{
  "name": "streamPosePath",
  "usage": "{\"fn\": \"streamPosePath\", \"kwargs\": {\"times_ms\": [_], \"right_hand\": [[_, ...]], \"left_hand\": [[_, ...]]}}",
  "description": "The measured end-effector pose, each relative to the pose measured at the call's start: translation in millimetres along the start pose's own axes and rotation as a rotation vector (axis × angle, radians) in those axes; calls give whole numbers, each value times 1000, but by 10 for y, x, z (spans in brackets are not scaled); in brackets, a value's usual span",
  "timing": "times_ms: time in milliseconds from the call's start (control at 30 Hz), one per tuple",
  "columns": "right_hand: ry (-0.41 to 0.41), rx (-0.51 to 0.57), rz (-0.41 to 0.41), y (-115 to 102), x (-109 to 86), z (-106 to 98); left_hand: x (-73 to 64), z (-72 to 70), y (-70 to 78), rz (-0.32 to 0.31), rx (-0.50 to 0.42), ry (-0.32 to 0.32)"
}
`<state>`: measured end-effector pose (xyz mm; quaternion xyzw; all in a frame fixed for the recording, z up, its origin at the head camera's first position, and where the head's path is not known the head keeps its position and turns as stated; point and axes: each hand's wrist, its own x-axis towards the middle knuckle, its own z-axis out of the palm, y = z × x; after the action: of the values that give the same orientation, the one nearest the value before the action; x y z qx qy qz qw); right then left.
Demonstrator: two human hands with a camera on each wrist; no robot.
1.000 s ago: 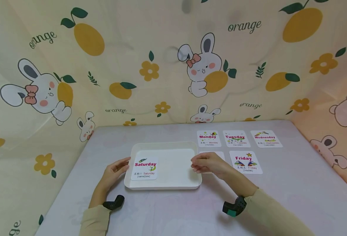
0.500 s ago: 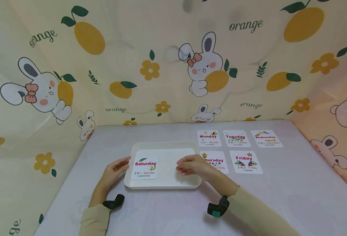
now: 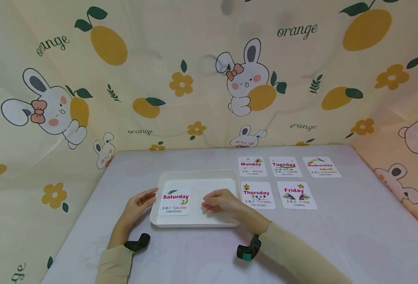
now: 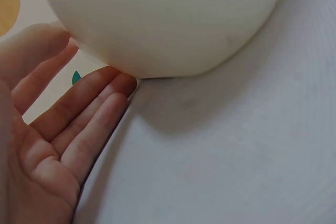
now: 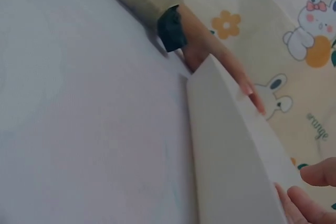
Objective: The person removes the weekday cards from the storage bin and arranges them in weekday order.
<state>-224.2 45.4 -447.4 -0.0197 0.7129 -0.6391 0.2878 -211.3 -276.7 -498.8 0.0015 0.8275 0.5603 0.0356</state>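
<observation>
Leftmost, a patterned cloth with rabbits and oranges runs behind and to both sides of the hands. The left hand comes from a beige left sleeve, with a black device at the wrist. Its fingers are extended and only slightly bent, several lying side by side; fingertips meet the outer left edge of a white tray. The tray sits flat on the pale table, immediately right of the left hand and partly below the right.

A Saturday card lies face up in the tray, just right of the left hand's fingertips and left of the right hand's.

The right hand is over the tray's right half, palm side turned away from the head view. Its fingers are loosely bent; the right-wrist view shows thumb and fingers apart. Whether it touches the tray floor cannot be determined.

Five cards lie face up right of that hand, in two rows. Farther from it: Monday card, Tuesday card, Wednesday card. In the nearer row: Thursday card, just beside the tray, then Friday card.
</observation>
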Motion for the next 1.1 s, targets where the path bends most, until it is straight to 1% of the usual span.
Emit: {"fn": "streamPosePath", "kwargs": {"times_ms": [233, 433, 533, 633, 800, 967, 1100], "right_hand": [[28, 40, 37, 73, 103, 145], [93, 152, 42, 74, 142, 279], [113, 178, 46, 49, 146, 333], [123, 183, 51, 33, 161, 364], [132, 157, 62, 27, 195, 397], [131, 142, 68, 8, 209, 436], [147, 140, 80, -5, 216, 458]], "left_hand": [[-25, 20, -3, -5, -7, 8], [-29, 11, -15, 4, 7, 9], [-24, 2, -11, 6, 8, 6], [-15, -2, -11, 6, -2, 1], [-6, 0, -17, 4, -25, -4], [-6, 0, -14, 6, -28, 1], [-6, -2, -2, 4, -25, -4]]}}
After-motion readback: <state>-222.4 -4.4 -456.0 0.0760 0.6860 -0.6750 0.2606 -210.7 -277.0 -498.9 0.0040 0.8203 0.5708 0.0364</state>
